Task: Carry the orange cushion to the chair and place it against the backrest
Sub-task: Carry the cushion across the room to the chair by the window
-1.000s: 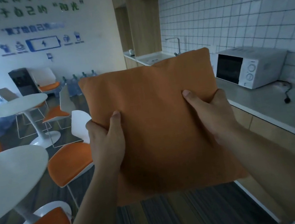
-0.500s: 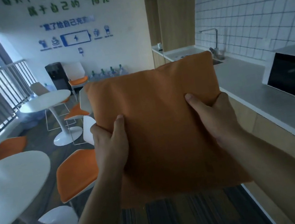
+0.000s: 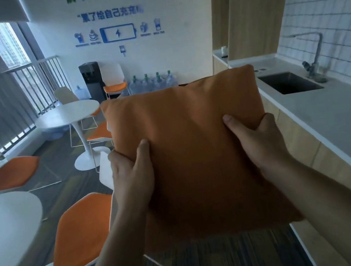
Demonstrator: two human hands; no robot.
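Observation:
I hold a square orange cushion (image 3: 192, 153) flat in front of me at chest height. My left hand (image 3: 132, 177) grips its left edge, thumb on top. Gripping the right edge the same way is my right hand (image 3: 257, 140). Just below and left of the cushion stands a chair with an orange seat (image 3: 82, 232) and a white backrest (image 3: 104, 170), partly hidden behind my left arm. Its seat faces the round white table (image 3: 5, 233) at lower left.
A grey counter (image 3: 341, 119) with a sink (image 3: 287, 82) and tap runs along the right wall. A second round table (image 3: 66, 113) with more orange chairs stands further back. Water bottles (image 3: 152, 82) and a dispenser (image 3: 91, 81) line the far wall. Striped carpet lies ahead.
I have moved forward along the counter with the cushion held the same way. The microwave has slid out of view on the right and the sink has come close.

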